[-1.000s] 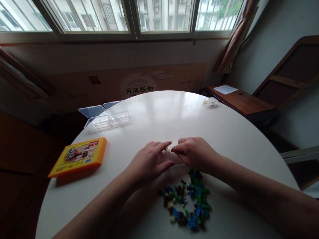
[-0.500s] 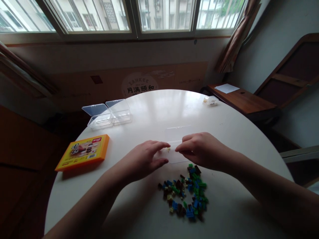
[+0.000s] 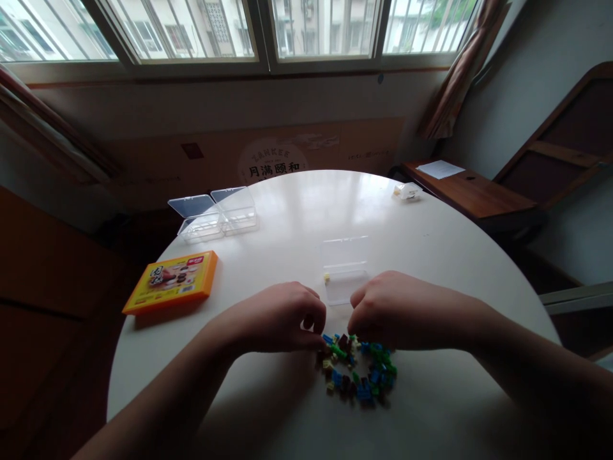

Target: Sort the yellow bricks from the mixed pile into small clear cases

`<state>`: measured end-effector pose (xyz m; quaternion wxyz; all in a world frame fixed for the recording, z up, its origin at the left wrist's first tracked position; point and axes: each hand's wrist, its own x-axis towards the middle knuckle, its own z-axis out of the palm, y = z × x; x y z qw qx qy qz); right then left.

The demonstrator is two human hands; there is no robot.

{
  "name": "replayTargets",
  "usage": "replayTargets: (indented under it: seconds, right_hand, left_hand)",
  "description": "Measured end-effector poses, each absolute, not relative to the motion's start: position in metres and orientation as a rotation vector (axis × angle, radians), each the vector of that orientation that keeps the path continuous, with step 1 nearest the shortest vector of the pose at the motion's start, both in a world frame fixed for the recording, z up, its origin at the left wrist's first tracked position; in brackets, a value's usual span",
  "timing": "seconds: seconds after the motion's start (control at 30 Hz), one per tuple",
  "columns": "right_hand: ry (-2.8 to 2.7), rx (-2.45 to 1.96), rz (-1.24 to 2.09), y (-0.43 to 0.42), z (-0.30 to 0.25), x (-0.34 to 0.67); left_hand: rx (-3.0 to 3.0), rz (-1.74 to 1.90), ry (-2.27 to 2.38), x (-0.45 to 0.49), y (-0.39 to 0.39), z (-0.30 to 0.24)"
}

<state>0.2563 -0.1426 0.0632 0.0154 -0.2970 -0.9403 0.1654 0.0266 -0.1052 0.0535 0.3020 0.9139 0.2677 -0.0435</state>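
A loose pile of small building bricks [image 3: 364,390], blue, green, brown and pale yellow, lies on the white table. At the pile's left edge my left hand [image 3: 293,317] bends its fingers and thumb into a pinch; whatever is between the tips is hidden. My right hand [image 3: 383,308] reaches down over the pile's far side, fingers closed together and their tips partly hidden. Just beyond both hands stands a clear plastic box [image 3: 347,291] with its lid raised. Inside its left end sit a few pale yellow bricks [image 3: 327,278].
Two more clear boxes [image 3: 220,220] with raised lids stand at the table's far left. Nearer lies an orange-yellow box [image 3: 175,281] with printed pictures. A small clear plastic packet [image 3: 407,191] rests near the far right edge of the round table [image 3: 297,217].
Both hands have moved from the clear box back toward me, down to the brick pile. The pale yellow bricks in the box are now uncovered. The view has shifted slightly.
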Motion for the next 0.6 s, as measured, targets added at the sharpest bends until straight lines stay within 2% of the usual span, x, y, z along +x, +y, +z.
replayTargets:
  seconds: [0.6]
  right_hand:
    - [-2.995,-0.952,0.593,-0.1434,0.0683,0.2580]
  left_hand:
    - [2.413,-0.150,0.794,0.0230,-0.1005,0.0473]
